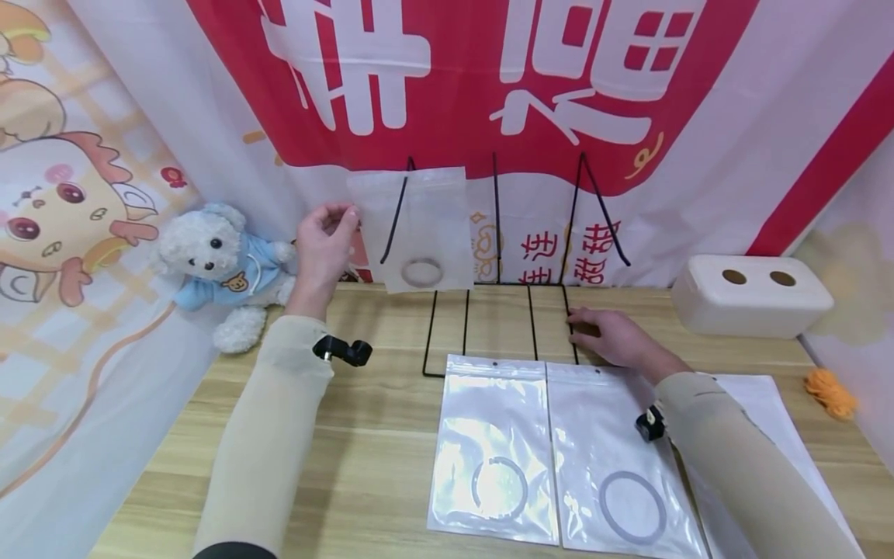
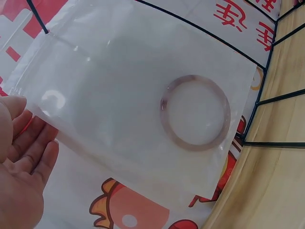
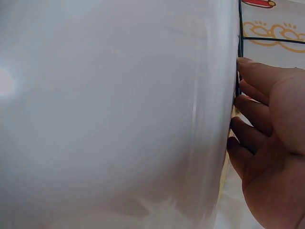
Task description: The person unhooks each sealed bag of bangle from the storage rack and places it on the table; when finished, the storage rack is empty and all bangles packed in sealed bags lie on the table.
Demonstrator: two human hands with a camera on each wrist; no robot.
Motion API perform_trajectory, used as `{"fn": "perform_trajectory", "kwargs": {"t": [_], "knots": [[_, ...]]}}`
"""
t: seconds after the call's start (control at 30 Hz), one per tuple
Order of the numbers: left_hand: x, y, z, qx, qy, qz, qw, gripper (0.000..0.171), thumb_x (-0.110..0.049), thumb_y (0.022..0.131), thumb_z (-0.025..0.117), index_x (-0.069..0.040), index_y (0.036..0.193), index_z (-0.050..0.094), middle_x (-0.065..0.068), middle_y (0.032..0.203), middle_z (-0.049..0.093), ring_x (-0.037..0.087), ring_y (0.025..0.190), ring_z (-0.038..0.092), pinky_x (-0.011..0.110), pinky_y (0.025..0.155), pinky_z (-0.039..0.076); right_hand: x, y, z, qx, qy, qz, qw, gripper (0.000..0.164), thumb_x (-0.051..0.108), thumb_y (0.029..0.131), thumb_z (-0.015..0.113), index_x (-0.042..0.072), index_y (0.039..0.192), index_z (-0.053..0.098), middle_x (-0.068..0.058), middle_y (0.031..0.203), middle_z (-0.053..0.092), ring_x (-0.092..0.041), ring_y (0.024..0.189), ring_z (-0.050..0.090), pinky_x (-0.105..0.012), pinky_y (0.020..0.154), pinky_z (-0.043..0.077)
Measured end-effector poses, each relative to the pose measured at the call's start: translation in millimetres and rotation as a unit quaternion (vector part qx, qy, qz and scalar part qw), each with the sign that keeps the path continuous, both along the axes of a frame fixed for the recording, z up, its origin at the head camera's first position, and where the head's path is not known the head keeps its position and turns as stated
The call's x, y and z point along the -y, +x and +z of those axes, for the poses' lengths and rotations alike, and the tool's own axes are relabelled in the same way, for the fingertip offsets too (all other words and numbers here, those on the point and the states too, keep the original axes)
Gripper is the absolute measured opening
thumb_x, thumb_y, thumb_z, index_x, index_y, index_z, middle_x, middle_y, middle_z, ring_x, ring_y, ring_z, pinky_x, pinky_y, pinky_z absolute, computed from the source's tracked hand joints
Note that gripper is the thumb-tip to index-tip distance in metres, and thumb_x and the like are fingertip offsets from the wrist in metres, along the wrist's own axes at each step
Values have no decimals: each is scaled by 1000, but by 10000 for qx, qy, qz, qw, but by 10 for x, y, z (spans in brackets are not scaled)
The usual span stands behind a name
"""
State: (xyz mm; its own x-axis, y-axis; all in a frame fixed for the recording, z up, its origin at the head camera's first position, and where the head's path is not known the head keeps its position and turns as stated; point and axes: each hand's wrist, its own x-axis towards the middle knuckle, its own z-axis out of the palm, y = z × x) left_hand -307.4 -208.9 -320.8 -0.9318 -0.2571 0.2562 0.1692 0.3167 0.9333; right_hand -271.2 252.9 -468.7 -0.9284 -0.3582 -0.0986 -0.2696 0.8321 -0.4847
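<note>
A clear zip bag [image 1: 436, 225] with a pale mauve bangle [image 2: 167, 119] in its lower part hangs on a hook of the black wire rack [image 1: 497, 225]. My left hand [image 1: 324, 241] is beside the bag's left edge. In the left wrist view its fingers [image 2: 35, 148] reach that edge, loosely bent, with the thumb near the top corner. Low on the rack's right side, the fingertips of my right hand [image 1: 611, 335] touch the wire. The right wrist view shows those fingers [image 3: 250, 119] lined up along the dark wire, their tips partly hidden behind a shiny bag.
Two bags [image 1: 496, 442] [image 1: 615, 458] with ring-shaped bangles lie in front of the rack, another bag [image 1: 754, 396] under my right forearm. A teddy bear [image 1: 230, 264] sits left, a cream box [image 1: 750, 299] and an orange fluffy item [image 1: 831, 394] right. Printed cloth hangs behind.
</note>
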Motion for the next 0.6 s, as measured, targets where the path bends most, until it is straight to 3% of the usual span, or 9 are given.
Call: {"fn": "perform_trajectory", "kwargs": {"t": [0.23, 0.5, 0.6], "knots": [[-7, 23, 62, -708, 279, -174, 9969, 35, -32, 107, 69, -5, 128, 73, 8, 116, 76, 27, 112, 72, 28, 99, 61, -3, 3, 19, 137, -16, -68, 9999, 45, 26, 109, 65, 9, 151, 62, -21, 168, 45, -50, 157, 38, -69, 128, 29], [-45, 52, 118, -992, 207, -106, 9948, 32, -29, 104, 74, -6, 125, 76, 11, 119, 78, 11, 100, 74, 33, 101, 63, -1, 26, 34, 69, -70, 5, 10000, 46, 26, 108, 66, 8, 151, 62, -22, 168, 44, -51, 156, 38, -69, 128, 28], [-53, 65, 126, -1081, 160, -20, 9940, 32, -28, 103, 75, -4, 123, 77, 9, 117, 79, 8, 98, 74, 29, 99, 63, 5, 28, 37, 63, -98, 31, 9999, 46, 25, 108, 66, 8, 151, 62, -22, 168, 44, -51, 156, 38, -69, 128, 28]]}}
